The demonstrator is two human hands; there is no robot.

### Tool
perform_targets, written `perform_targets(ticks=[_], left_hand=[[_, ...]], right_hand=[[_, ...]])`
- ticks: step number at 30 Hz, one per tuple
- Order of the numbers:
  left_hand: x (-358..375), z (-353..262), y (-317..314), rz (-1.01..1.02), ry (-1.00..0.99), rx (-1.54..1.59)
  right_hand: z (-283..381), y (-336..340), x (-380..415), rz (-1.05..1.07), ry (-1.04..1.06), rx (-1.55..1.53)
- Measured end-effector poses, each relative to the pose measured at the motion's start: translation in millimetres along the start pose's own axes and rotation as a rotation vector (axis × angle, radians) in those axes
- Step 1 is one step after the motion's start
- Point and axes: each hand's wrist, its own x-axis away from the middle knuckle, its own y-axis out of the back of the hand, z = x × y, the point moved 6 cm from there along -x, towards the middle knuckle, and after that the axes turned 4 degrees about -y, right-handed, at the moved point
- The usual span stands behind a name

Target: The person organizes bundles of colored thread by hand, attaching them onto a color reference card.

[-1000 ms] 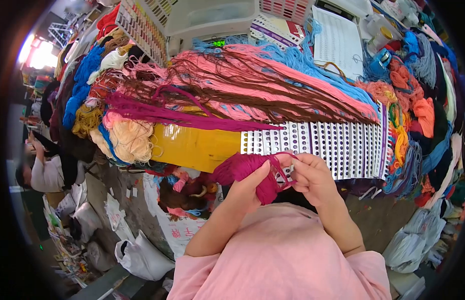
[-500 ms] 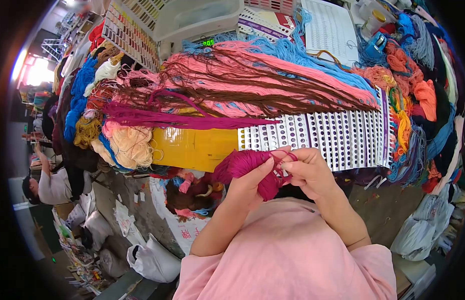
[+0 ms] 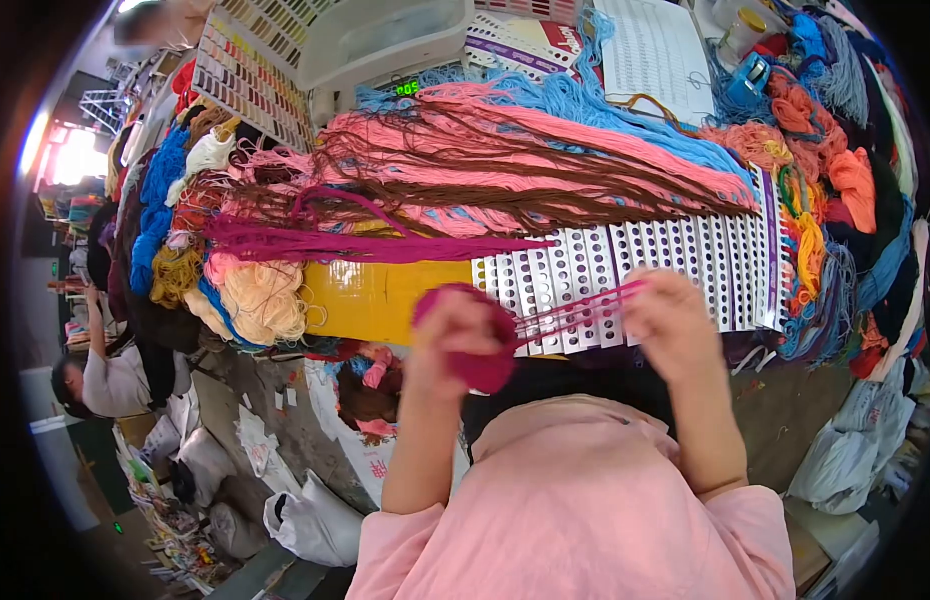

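My left hand [image 3: 447, 340] is closed round a bundled magenta thread skein [image 3: 485, 350], blurred by motion. Several magenta strands [image 3: 575, 312] stretch taut from it to my right hand [image 3: 673, 318], whose fingers pinch their ends. Beneath the strands lies a row of white cards with punched holes [image 3: 665, 265], bordered on the left by a yellow-brown taped surface [image 3: 385, 300]. Farther back a loose length of magenta thread [image 3: 365, 240] runs across the table, its tip over the cards.
Long pink threads [image 3: 485, 150] and brown threads [image 3: 585, 205] cover the table behind. A cream yarn bundle [image 3: 260, 298] sits left; a color chart [image 3: 247, 85], plastic bin [image 3: 395, 45] and printed sheet [image 3: 655, 60] stand at the back. Another person [image 3: 115, 380] is at far left.
My hands have moved apart, left hand leftward with the skein, right hand rightward, drawing several magenta strands out between them. The skein was held close between both hands before.
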Motion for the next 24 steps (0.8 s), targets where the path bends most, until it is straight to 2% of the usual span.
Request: perform_targets(ticks=[1, 2, 3, 4, 5, 6, 7, 8, 9, 10, 11, 12, 13, 14, 15, 16, 17, 18, 19, 20, 21, 22, 24], left_hand=[[-2.0, -23.7, 10.6, 0.119, -0.077, 0.323], [3.7, -55.4, 40.8, 0.082, -0.19, 0.418], [14.1, -79.6, 71.2, -0.076, -0.253, 0.529], [26.8, -101.6, 108.0, -0.143, -0.266, 0.669], [46.1, -129.4, 163.2, -0.368, -0.299, 0.642], [73.1, -158.2, 214.0, -0.437, -0.405, 0.517], [102.0, -185.4, 254.8, -0.517, -0.516, 0.424], [123.4, -207.7, 273.1, -0.536, -0.637, 0.389], [128.8, -219.7, 268.6, -0.462, -0.677, 0.394], [119.1, -217.6, 246.0, -0.331, -0.641, 0.404], [95.8, -196.6, 203.7, -0.195, -0.503, 0.426], [63.5, -155.1, 135.0, -0.1, -0.291, 0.366], [30.6, -116.7, 94.1, -0.118, -0.088, 0.51], [1.7, -84.6, 76.3, 0.009, -0.065, 0.355], [-22.2, -59.1, 68.0, -0.115, -0.018, -0.034], [-42.9, -34.9, 58.5, -0.351, -0.005, -0.34], [-58.2, -11.3, 29.3, -0.384, -0.004, -0.642], [-72.9, 10.7, 28.2, -0.219, 0.146, -0.671], [-84.9, 28.5, 20.9, -0.263, 0.153, -0.822], [-96.4, 44.8, 23.7, -0.328, 0.187, -0.837], [-107.1, 57.3, 28.6, -0.305, 0.237, -0.966], [-113.5, 63.9, 29.8, -0.282, 0.286, -1.092], [-112.7, 62.3, 19.9, -0.17, 0.274, -1.222]], right_hand=[[22.6, 14.1, 1.1, 0.002, 0.092, -0.198], [37.1, 39.1, 5.9, -0.056, 0.154, -0.258], [45.7, 64.2, 9.0, 0.011, 0.127, -0.455], [59.5, 82.3, 14.0, 0.171, 0.111, -0.613], [81.2, 109.9, 23.5, 0.139, 0.187, -0.511], [106.6, 149.0, 32.4, -0.059, 0.26, -0.613], [154.4, 188.5, 43.5, -0.077, 0.496, -0.176], [198.1, 239.1, 63.1, -0.16, 0.651, -0.322], [240.4, 289.0, 83.9, -0.235, 0.816, -0.445], [262.1, 240.9, 93.3, 0.53, 0.788, -0.152], [257.6, 226.5, 81.8, 0.07, 0.852, -0.093], [240.3, 193.0, 73.8, -0.393, 0.887, -0.034], [209.9, 159.4, 47.7, -0.476, 0.867, 0.652], [168.5, 133.4, 13.3, -0.348, 0.703, 0.372], [133.1, 109.2, -11.7, -0.333, 0.766, 1.148], [94.0, 83.0, -34.0, -0.28, 0.47, 0.787], [59.6, 69.6, -51.6, -0.256, 0.216, 0.675], [29.4, 69.0, -71.7, -0.175, 0.347, 0.774], [9.4, 58.6, -79.9, -0.145, 0.394, 0.82], [-5.1, 50.5, -81.8, -0.218, 0.464, 0.918], [-16.9, 44.8, -84.3, -0.198, 0.482, 0.984], [-19.5, 33.1, -78.6, -0.205, 0.683, 1.2], [-20.8, 33.9, -73.1, -0.193, 0.665, 1.26]])
